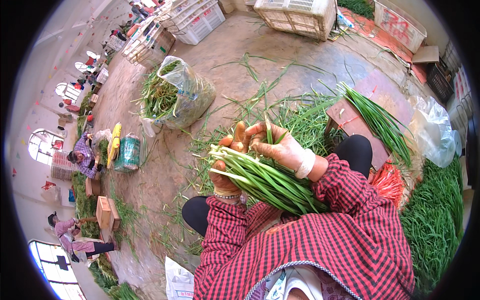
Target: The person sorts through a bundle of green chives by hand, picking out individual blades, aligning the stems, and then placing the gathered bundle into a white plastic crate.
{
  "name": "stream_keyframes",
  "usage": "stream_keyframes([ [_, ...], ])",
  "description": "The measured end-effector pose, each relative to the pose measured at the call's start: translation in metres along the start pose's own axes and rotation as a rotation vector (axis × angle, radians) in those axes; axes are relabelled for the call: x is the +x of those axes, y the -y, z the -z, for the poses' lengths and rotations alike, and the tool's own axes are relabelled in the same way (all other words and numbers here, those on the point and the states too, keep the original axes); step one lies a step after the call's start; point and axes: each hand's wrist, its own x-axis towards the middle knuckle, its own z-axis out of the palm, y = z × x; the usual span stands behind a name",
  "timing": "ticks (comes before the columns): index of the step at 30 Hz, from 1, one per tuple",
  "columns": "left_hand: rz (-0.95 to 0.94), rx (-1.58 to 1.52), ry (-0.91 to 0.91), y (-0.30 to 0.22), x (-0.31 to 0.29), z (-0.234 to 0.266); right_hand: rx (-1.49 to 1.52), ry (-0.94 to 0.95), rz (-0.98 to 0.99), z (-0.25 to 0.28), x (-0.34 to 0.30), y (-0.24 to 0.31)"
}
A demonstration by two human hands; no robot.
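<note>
So the bundle of greens point(275, 182) is held right up over the lap, slanting down toward the checked right sleeve point(342, 182), with its pale ends poking out on the left. Those ends are cradled by the left hand point(223, 181), which is wrapped around the bundle from the left side. The right hand point(287, 151) is held just above the bundle, close against the left fingers, and a short stalk point(269, 134) is pinched between its thumb and fingertip; whether the bundle is also touched by its lower fingers can't really be told. A white band point(305, 164) is worn on that wrist. Just past the right knee, more long greens point(375, 120) are laid across a low bench point(344, 111), with a pile of red ties point(388, 185) beside it and a big heap of greens point(432, 220) further right. Loose leaves point(305, 117) are strewn over the floor in front. Beyond them, a clear bag point(197, 102) is stuffed with greens, and way back, white crates point(202, 22) are stacked. Off to the far left, a person in a checked shirt point(85, 154) can be seen.
</note>
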Motion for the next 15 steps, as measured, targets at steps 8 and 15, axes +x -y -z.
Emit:
stream_keyframes([
  [8,0.116,-0.218,0.141,0.0,-0.008,0.0,-0.088,-0.177,-0.086,0.024,-0.008,0.035],
  [15,0.229,0.124,-0.109,0.0,0.004,-0.005,-0.059,-0.272,0.015,0.035,-0.005,0.033],
])
